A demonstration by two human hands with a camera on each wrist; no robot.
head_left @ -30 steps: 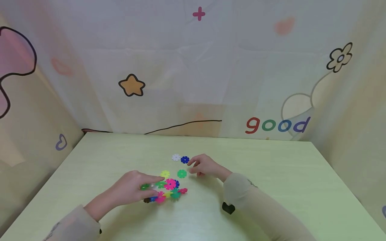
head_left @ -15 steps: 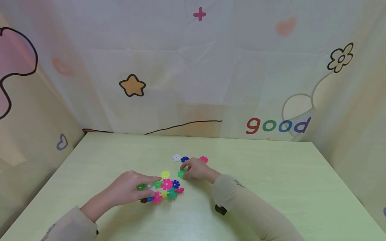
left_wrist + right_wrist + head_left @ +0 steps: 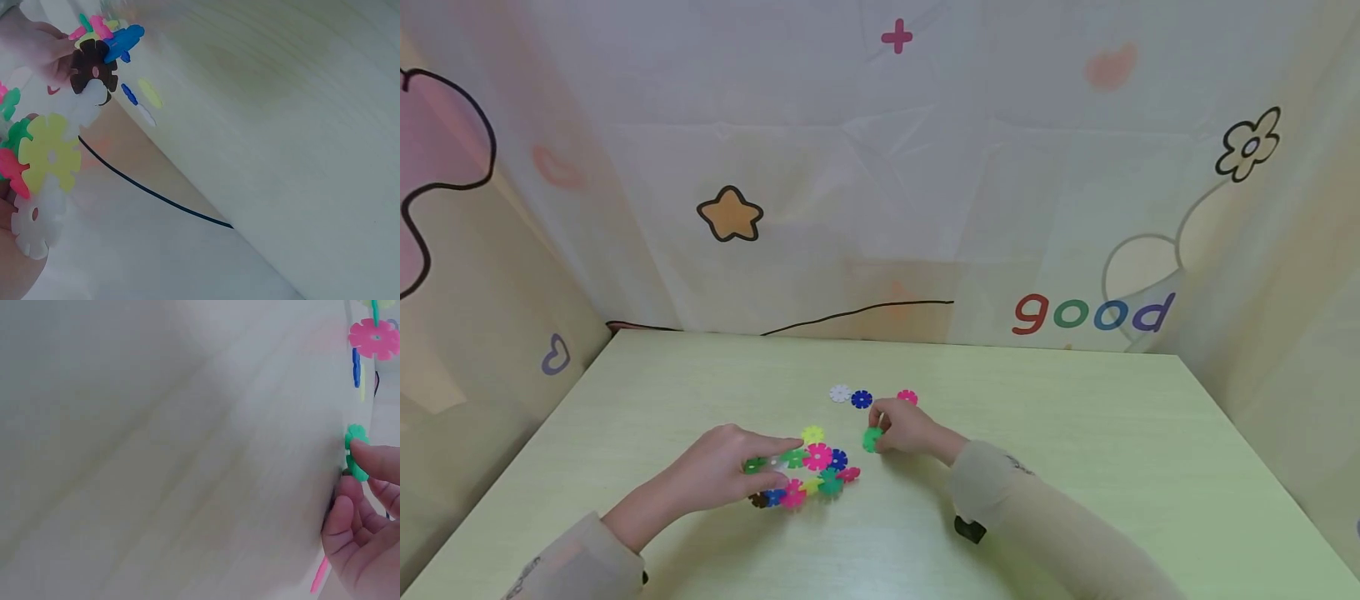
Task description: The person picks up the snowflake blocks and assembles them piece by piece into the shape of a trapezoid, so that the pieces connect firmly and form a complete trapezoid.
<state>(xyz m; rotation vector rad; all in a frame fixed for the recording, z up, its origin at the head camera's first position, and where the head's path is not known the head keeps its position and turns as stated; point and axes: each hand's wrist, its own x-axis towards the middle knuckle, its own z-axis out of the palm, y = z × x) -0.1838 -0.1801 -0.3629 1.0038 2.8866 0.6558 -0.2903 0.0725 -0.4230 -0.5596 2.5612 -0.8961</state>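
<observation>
My left hand (image 3: 726,467) grips a linked string of notched plastic snowflake discs (image 3: 817,457), held between thumb and fingers. Pink, green, blue and yellow pieces show in it, and in the left wrist view a brown disc (image 3: 94,65) and a large yellow disc (image 3: 53,150) stand out. Part of the string is hidden behind the hand. To its right, my right hand (image 3: 913,429) pinches a single green snowflake disc (image 3: 872,440) between thumb and fingertips. The right wrist view shows the thumb across this green disc (image 3: 356,467), close over the table.
Loose discs lie on the pale wooden table (image 3: 1045,433): a white disc (image 3: 839,393) beside a dark blue disc (image 3: 862,399), a pink disc (image 3: 907,397) behind my right hand, and a yellow disc (image 3: 813,435) just beyond my left fingertips. A printed curtain (image 3: 820,167) hangs behind.
My right hand moves from beside the blue disc to the green one, takes it and shifts it slightly right. The pink disc behind it comes into view. My left hand barely moves.
</observation>
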